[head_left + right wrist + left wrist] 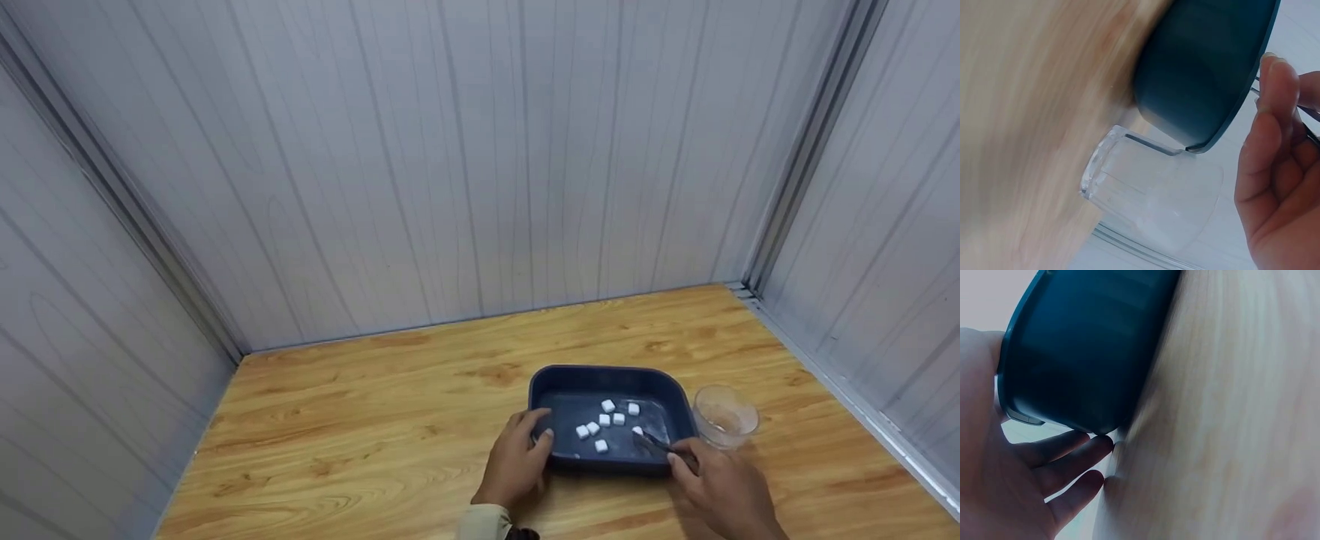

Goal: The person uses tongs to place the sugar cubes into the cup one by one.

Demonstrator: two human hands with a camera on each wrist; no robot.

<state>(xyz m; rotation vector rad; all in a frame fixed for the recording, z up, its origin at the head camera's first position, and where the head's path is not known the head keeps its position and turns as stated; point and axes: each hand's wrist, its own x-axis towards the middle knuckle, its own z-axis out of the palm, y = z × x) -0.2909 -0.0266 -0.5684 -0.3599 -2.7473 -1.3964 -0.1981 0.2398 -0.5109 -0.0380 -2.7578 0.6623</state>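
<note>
A dark blue rectangular tray (pixel 615 465) stands on the table, several small white cubes (pixel 604 420) scattered over its floor. At its left end my left hand (pixel 514 457) grips the rim, thumb over the edge; the left wrist view has the other fingers spread by the tray's outer corner (pixel 1089 371). My right hand (pixel 724 484) holds dark tweezers (pixel 658 445) over the tray's front right part. Their tips are right at one white cube (pixel 637 430); I cannot tell whether they pinch it. In the right wrist view, the curled fingers hide most of the tweezers (pixel 1310 115).
Close by the tray's right side stands a clear glass cup (pixel 726 417), also seen in the right wrist view beside the tray's corner. The wood-grain table (pixel 337 435) extends to the left. Pale panel walls (pixel 480 150) enclose it at the back and both sides.
</note>
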